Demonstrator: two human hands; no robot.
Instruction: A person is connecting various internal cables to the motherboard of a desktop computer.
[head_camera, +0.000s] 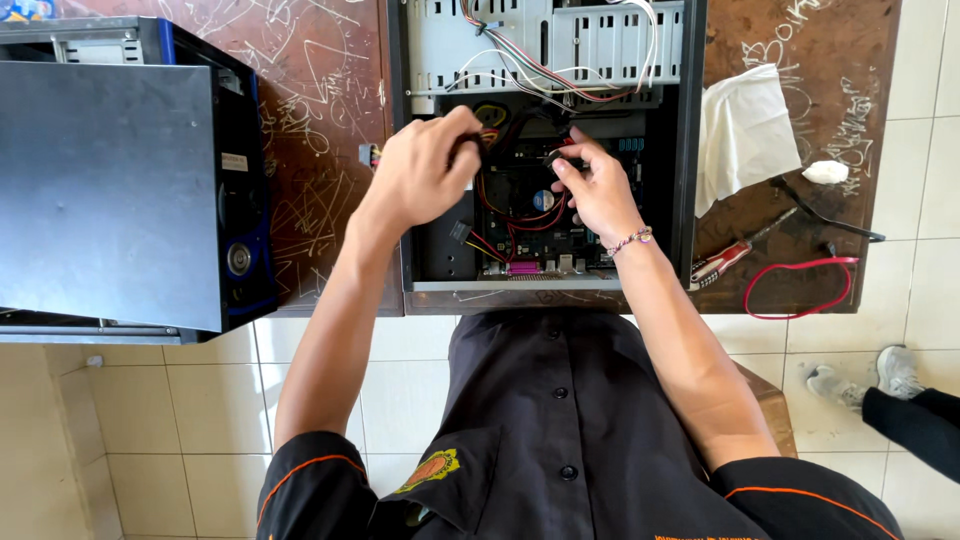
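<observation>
Pale floor tiles run beneath the person's dark buttoned shirt, and another person's grey shoes (858, 378) stand on the tiles to the right. Beyond the tiles a scratched brown wooden surface (320, 120) carries an open computer case (690, 150) lying on its side.

Both hands work inside that case. The left hand (420, 175) is clenched around a bundle of power cables (487, 135) near the case's left wall; the right hand (597, 190), with a beaded bracelet at the wrist, pinches a small dark connector (556, 160) between thumb and fingertips, just above the motherboard (540, 235).

The cables look light and limp, so they should bend freely, but the connector is stiff plastic with fine pins and is best taken by its body, not pulled by the wires. The board below looks fragile, and its round cooler fan (543, 200) sits right beside the right hand.

Red, yellow and black wires loop across the board and crowd the space between the hands. Farther in, a grey metal drive cage (560, 40) with more wires closes the top of the case.

Right of the case lie a red-handled screwdriver (735, 255), a red cable loop (800, 290), a white cloth (745, 130) and a small white wad (826, 172). Left stands a second, closed black and blue computer tower (120, 190).
</observation>
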